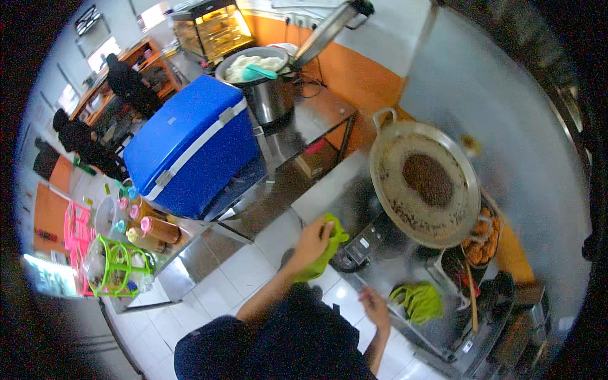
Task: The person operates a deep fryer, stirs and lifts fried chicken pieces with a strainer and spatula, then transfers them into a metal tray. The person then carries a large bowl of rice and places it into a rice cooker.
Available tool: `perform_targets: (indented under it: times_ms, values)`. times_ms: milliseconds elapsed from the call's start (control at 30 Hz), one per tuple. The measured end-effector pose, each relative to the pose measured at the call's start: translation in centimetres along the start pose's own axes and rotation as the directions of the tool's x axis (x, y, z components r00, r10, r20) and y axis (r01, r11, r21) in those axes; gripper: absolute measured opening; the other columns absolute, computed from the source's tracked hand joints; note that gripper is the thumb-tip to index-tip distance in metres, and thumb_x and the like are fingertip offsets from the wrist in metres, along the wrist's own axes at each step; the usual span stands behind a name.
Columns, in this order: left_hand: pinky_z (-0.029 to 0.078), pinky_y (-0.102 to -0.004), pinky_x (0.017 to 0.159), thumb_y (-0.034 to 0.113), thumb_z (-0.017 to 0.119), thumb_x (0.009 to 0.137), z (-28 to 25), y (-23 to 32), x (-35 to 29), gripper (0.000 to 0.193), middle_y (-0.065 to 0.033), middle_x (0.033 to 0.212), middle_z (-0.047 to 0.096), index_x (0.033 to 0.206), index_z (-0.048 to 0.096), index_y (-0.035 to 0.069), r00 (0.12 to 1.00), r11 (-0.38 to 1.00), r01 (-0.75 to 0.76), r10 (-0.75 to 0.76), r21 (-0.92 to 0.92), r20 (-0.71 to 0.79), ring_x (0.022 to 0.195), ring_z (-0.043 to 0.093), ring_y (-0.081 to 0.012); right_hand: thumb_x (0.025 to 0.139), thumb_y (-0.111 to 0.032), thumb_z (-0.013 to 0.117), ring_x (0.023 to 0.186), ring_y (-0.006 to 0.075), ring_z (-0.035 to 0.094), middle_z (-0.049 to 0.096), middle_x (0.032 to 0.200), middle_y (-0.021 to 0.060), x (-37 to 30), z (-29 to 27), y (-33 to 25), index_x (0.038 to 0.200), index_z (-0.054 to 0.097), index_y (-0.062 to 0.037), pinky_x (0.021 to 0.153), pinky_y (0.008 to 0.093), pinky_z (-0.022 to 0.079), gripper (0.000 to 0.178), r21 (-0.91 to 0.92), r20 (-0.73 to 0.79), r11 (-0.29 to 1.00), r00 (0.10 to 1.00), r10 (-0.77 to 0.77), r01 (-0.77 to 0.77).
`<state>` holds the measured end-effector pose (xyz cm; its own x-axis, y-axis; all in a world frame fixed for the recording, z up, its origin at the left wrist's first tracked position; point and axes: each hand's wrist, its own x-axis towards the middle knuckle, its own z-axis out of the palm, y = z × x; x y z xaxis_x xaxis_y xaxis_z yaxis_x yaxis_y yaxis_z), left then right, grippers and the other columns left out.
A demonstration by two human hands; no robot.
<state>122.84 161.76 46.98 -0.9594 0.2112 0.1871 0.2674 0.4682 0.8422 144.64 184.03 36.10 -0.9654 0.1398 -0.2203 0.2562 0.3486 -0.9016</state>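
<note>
My left hand [311,244] is closed around a lime-green cloth [329,259], held over the floor beside the stove. The cloth hangs down from my fingers. My right hand [375,307] hovers low at the stove's near edge, its fingers loosely bent and apart with nothing visible in them. Right beside it, a second lime-green cloth [419,303] lies crumpled on the metal stove top [399,266]. Beyond both hands sits a wide two-handled pan [387,196], with a dark brown patch [427,180] in its middle and dark crumbs along its near side.
Browned food pieces fill a container [482,250] behind the pan, near a long wooden-handled utensil [472,297]. A blue cooler box [190,139] and a large pot of rice [269,101] stand on metal counters. Sauce bottles [158,229] and a green basket [120,269] are at left. Two people stand far left.
</note>
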Motion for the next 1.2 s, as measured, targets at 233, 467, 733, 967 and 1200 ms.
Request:
perform_targets:
  times_ms: [233, 467, 733, 967, 1200]
  values:
    - [0.047, -0.0552, 0.085, 0.041, 0.056, 0.092, 9.7, -9.7, 6.2, 0.056, -0.0334, 0.118, 0.053, 0.128, 0.044, 0.0, 0.99, 0.98, -0.11, 0.093, 0.164, 0.107, 0.099, 0.056, -0.0507, 0.093, -0.015, 0.063, 0.096, 0.0162, 0.066, 0.069, 0.107, 0.0095, 4.7, 3.2, -15.2, 0.124, 0.059, -0.0061, 0.081, 0.0289, 0.053, 0.033, 0.027, 0.204, 0.98, 0.959, -0.196, 0.195]
    - [0.048, -0.0439, 0.089, 0.013, 0.065, 0.086, -9.6, -8.2, 11.7, 0.034, -0.0188, 0.118, 0.059, 0.117, 0.057, 0.004, 0.893, 0.953, -0.287, 0.301, 0.093, -0.334, 0.103, 0.059, -0.0362, 0.095, -0.017, 0.058, 0.091, 0.0158, 0.065, 0.067, 0.109, 0.0089, 20.1, 1.1, -34.5, 0.116, 0.063, -0.0018, 0.081, 0.0292, 0.05, 0.026, -0.054, -0.154, 0.847, 0.834, -0.53, 0.528]
    - [0.039, -0.0478, 0.101, 0.02, 0.059, 0.093, -38.2, -6.8, 19.4, 0.034, -0.0224, 0.128, 0.052, 0.123, 0.054, 0.004, 0.656, 0.763, 0.274, 0.297, 0.586, -0.694, 0.119, 0.05, -0.0384, 0.096, -0.023, 0.057, 0.084, 0.0147, 0.066, 0.069, 0.102, 0.0071, 40.3, 4.8, -48.7, 0.116, 0.064, -0.0039, 0.07, 0.0282, 0.051, 0.029, -0.054, -0.191, 0.801, 0.782, -0.594, 0.596]
    - [0.018, -0.0597, 0.111, 0.046, 0.049, 0.096, -39.0, -11.9, 18.3, 0.061, -0.0246, 0.146, 0.036, 0.141, 0.04, 0.007, 0.661, 0.463, 0.666, -0.004, 0.584, -0.75, 0.138, 0.029, -0.0404, 0.088, -0.02, 0.062, 0.086, 0.034, 0.066, 0.068, 0.096, 0.0166, 55.3, 17.2, -52.2, 0.111, 0.065, -0.0063, 0.079, 0.04, 0.052, 0.027, -0.531, 0.07, 0.478, 0.599, -0.798, 0.7]
    - [0.018, -0.0567, 0.112, 0.041, 0.054, 0.095, -39.3, -11.2, 16.3, 0.059, -0.0236, 0.145, 0.038, 0.139, 0.042, 0.005, 0.737, 0.532, 0.576, -0.008, 0.621, -0.676, 0.138, 0.03, -0.0383, 0.082, -0.023, 0.068, 0.098, 0.0342, 0.062, 0.065, 0.102, 0.0158, 63.2, 24.3, -51.9, 0.117, 0.061, -0.007, 0.082, 0.0458, 0.049, 0.039, -0.798, 0.158, 0.245, 0.584, -0.796, 0.55]
